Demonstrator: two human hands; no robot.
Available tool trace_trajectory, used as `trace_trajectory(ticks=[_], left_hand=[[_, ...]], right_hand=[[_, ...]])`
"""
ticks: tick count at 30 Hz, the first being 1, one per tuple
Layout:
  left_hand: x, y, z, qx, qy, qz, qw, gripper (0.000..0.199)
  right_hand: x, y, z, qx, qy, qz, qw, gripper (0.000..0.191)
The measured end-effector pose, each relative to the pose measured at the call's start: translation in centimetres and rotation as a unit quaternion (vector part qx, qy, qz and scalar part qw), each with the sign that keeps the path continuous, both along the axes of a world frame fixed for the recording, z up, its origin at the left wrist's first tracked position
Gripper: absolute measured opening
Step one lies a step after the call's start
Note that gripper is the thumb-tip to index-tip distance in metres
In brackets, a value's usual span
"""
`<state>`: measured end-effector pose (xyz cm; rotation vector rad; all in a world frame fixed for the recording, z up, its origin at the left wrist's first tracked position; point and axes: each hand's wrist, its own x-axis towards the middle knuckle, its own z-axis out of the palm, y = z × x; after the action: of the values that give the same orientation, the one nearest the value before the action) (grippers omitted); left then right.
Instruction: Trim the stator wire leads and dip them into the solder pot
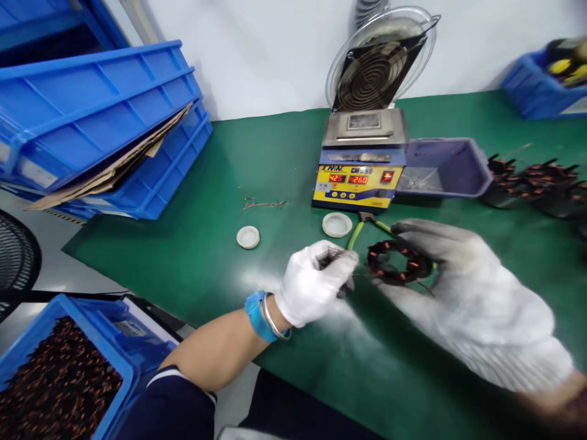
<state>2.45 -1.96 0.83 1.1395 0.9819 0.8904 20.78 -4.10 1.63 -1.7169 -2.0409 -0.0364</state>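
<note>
A ring-shaped coil [398, 263], black with copper windings, is gripped between the thumb and fingers of my gloved right hand [463, 293]. My gloved left hand [316, 281] is just left of the coil, its thumb and fingers pinched together; a thin wire seems to run between it and the coil, but what the fingers hold is too small to tell. Green-handled pliers [355, 235] lie behind my hands, partly hidden. Two small white round dishes stand on the green table, one [337, 225] beside the pliers and the other [248, 237] further left.
A yellow-and-blue solder pot unit [358, 177] with lit red digits stands at the back beside a purple bin [444, 168]. Wire scraps [266, 204] lie left. Blue crates [105, 122] stack at left; a blue bin [126, 373] holds small parts. More coils [518, 183] stand right.
</note>
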Motion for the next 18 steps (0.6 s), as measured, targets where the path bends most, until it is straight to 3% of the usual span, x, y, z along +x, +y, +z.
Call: trace_trajectory(ticks=[3, 6, 8, 11, 14, 18], left_hand=[[0.0, -0.4, -0.2, -0.014, -0.016, 0.010, 1.000, 0.028], [0.2, -0.5, -1.0, -0.004, 0.035, -0.013, 0.999, 0.027], [0.4, -0.5, -1.9, 0.032, 0.096, -0.073, 0.992, 0.025], [0.8, -0.7, -3.2, 0.084, 0.156, -0.147, 0.973, 0.025], [0.9, -0.6, -3.9, 0.091, 0.167, -0.158, 0.969, 0.026], [0.8, -0.2, -3.8, 0.084, 0.168, -0.176, 0.966, 0.026]], right_hand=[[-0.1, 1.5, 0.2, -0.049, 0.040, -0.054, 0.997, 0.030], [0.3, 3.6, -0.4, -0.029, -0.033, -0.109, 0.993, 0.049], [0.5, 5.0, -1.1, -0.018, -0.116, -0.097, 0.988, 0.055], [0.1, 6.6, -1.5, -0.063, -0.217, -0.050, 0.973, 0.049], [-0.9, 7.3, -0.8, -0.104, -0.276, -0.002, 0.956, 0.044], [-1.9, 7.4, 0.2, -0.163, -0.338, -0.011, 0.927, 0.044]])
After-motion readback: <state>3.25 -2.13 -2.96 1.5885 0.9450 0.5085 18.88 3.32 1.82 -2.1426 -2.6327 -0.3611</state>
